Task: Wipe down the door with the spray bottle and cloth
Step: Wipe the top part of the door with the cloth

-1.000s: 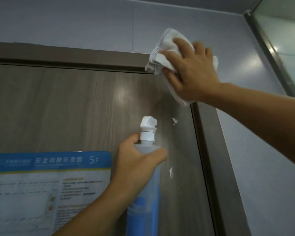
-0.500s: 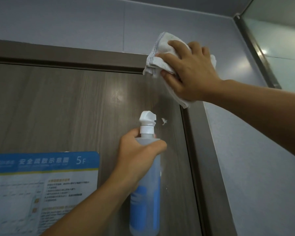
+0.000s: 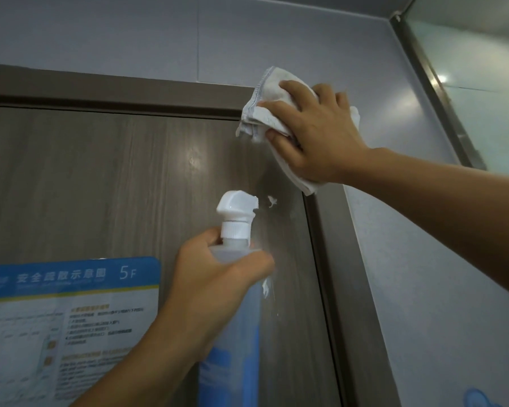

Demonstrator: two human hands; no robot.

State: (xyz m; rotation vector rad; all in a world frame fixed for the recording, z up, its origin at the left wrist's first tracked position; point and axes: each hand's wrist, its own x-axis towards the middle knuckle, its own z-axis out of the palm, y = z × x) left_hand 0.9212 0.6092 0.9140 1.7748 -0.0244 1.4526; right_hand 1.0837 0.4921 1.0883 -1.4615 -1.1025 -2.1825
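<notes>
A dark wood-grain door (image 3: 106, 183) fills the left of the view. My right hand (image 3: 315, 133) presses a crumpled white cloth (image 3: 265, 113) against the door's top right corner, fingers spread over it and thumb hooked under it. My left hand (image 3: 212, 286) grips the neck of a clear spray bottle (image 3: 232, 333) with a white nozzle, held upright in front of the door below the cloth. Small white foam spots (image 3: 272, 201) sit on the door beside the nozzle.
A brown door frame (image 3: 335, 259) runs along the top and right of the door. A blue and white floor-plan notice (image 3: 65, 318) is stuck on the door at lower left. Grey wall (image 3: 423, 289) lies to the right, with a glass panel (image 3: 482, 83) at far right.
My right hand with the cloth has stayed pressed on the door's top right corner, shifting only slightly. My left hand still holds the bottle at about the same place; the view has shifted.
</notes>
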